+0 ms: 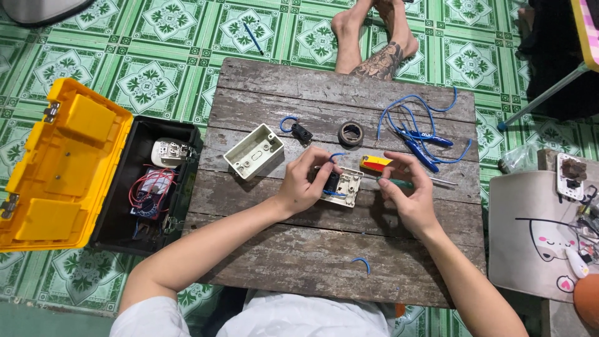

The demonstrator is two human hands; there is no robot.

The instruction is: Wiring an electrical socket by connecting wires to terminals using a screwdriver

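My left hand (pixel 306 181) grips a white switch plate (pixel 347 188) with a black module and a short blue wire in it, resting on the wooden board (pixel 312 249). My right hand (pixel 409 193) holds a green-handled screwdriver (pixel 399 182) lying sideways, its metal shaft pointing right. A yellow and red utility knife (pixel 374 163) lies just above my right fingers. A white plastic wall box (pixel 254 151) sits to the left of my left hand, open side up.
A roll of black tape (pixel 350 133), a black switch part with blue wire (pixel 299 131), blue-handled pliers (pixel 421 145) with blue wire and a wire scrap (pixel 362 263) lie on the board. An open yellow toolbox (pixel 68 168) stands left. Someone's bare feet (pixel 374 37) are beyond the board.
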